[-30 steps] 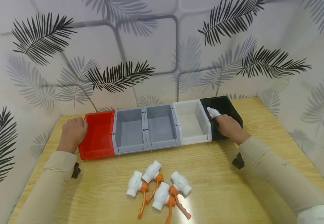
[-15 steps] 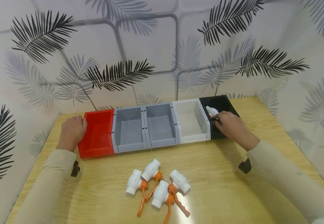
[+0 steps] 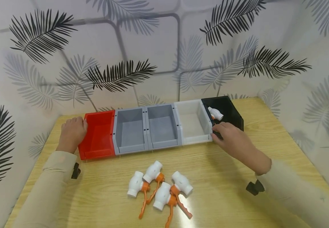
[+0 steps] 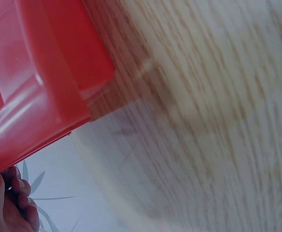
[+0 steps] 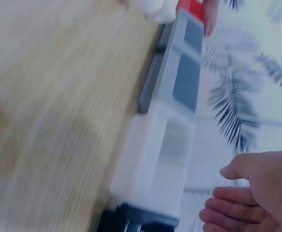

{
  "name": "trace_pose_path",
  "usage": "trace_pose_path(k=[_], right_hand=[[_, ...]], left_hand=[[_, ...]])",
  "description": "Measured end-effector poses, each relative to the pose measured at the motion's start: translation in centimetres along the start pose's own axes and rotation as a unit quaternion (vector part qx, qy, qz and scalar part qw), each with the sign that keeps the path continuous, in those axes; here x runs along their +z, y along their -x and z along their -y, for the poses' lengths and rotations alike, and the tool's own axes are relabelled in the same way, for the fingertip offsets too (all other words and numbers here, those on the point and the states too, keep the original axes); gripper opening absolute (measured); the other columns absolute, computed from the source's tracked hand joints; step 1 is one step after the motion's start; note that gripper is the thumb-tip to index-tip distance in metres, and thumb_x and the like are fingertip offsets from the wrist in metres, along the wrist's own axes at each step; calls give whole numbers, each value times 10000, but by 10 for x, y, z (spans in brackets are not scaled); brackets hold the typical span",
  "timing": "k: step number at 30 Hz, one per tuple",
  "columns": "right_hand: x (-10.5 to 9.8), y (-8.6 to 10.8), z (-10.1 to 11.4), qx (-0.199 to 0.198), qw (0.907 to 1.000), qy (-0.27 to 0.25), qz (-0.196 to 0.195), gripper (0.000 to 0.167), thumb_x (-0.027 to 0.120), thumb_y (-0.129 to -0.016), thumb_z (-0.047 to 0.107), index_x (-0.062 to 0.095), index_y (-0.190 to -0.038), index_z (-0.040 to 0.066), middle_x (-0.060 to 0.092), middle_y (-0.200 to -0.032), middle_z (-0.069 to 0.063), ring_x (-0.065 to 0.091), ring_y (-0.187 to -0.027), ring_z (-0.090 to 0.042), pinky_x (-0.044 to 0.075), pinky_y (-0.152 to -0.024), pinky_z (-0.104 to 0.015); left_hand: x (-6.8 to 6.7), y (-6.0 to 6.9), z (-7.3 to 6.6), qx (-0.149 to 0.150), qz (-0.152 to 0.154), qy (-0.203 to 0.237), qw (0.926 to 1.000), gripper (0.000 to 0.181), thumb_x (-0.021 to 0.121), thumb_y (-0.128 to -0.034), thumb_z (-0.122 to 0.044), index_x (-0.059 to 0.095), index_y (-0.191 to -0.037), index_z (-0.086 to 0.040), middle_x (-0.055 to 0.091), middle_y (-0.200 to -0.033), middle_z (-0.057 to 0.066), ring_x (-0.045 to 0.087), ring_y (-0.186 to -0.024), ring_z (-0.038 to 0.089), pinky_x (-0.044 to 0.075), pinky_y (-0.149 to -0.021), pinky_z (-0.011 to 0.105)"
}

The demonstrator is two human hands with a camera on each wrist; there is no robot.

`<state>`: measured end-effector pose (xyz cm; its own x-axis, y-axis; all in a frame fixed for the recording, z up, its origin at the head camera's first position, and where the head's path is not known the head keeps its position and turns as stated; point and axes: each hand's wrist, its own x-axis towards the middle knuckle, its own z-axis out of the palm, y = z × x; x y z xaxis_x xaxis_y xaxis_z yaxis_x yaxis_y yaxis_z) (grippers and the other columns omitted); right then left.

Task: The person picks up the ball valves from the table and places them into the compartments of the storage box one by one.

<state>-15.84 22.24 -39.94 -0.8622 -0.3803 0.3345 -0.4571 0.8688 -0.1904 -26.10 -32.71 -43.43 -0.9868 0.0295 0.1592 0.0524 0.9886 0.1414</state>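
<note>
My left hand (image 3: pixel 72 131) holds the left rim of the red bin (image 3: pixel 99 134), its fingers curled against the outside in the left wrist view. My right hand (image 3: pixel 234 141) hovers over the front of the black bin (image 3: pixel 230 106). In the right wrist view that hand (image 5: pixel 257 198) has loose fingers and a thumb held apart, with nothing between them. A white ball valve (image 3: pixel 215 113) lies inside the black bin, its orange handle mostly hidden. Several more ball valves (image 3: pixel 162 196) with orange handles lie in a cluster at the front middle of the table.
Between the red and black bins stand two grey bins (image 3: pixel 146 126) and a white bin (image 3: pixel 199 138), all joined in one row. The wooden table (image 3: pixel 102 190) meets a leaf-patterned wall (image 3: pixel 164 44) behind the row.
My right hand has let go of the ball valve in the black bin and drawn back toward the bin's front. The left hand keeps its place on the red bin.
</note>
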Motion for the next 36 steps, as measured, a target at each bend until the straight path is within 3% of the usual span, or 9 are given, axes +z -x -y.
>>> trace_pose_path(k=[4,9,14,22,27,34,36], right_hand=[[-3,9,18,-95,9999,-54,91,227,663,-837,221,651,-935,17,630,-882,-86,577,-800,-194,508,-689,-354],[-2,22,38,-601,9981,37,-145,229,688,-783,241,633,-879,41,611,-839,-53,569,-768,-166,502,-648,-309],[4,38,62,-1027,9947,-44,-57,219,690,-780,278,635,-858,81,608,-834,-15,583,-757,-136,502,-604,-285],[17,61,99,-1440,9865,-492,596,199,682,-816,308,655,-840,113,586,-794,42,531,-695,-66,471,-577,-216],[29,71,114,-1653,9798,-798,788,169,669,-819,298,660,-805,130,561,-731,75,456,-607,2,412,-524,-150],[46,82,124,-1565,9725,-951,1438,188,617,-851,312,574,-706,200,434,-654,148,383,-562,15,334,-473,-132],[49,85,127,-1583,9718,-975,1449,223,613,-852,298,519,-667,216,366,-617,156,336,-528,11,290,-448,-132]], left_hand=[[0,0,0,10,1,-21,10000,354,276,-984,-236,456,-866,45,508,-797,237,462,-791,441,351,-656,511],[-2,1,-1,-37,41,-15,10000,348,278,-984,-238,453,-877,44,503,-798,229,453,-798,433,345,-662,502],[-3,2,-1,-57,91,-1,9999,353,276,-987,-244,455,-894,46,504,-813,231,450,-808,427,345,-674,503],[0,3,0,32,-38,70,10000,374,271,-988,-244,464,-875,56,511,-825,249,457,-820,444,338,-671,515],[0,2,0,57,-66,73,9999,380,266,-990,-244,465,-871,57,513,-837,259,458,-834,453,337,-674,525],[-1,3,-1,49,-35,28,10000,372,278,-992,-247,466,-873,52,514,-830,250,457,-820,442,346,-663,519],[0,3,-1,44,-32,22,10000,372,277,-992,-247,464,-871,52,512,-824,248,456,-818,441,347,-661,518]])
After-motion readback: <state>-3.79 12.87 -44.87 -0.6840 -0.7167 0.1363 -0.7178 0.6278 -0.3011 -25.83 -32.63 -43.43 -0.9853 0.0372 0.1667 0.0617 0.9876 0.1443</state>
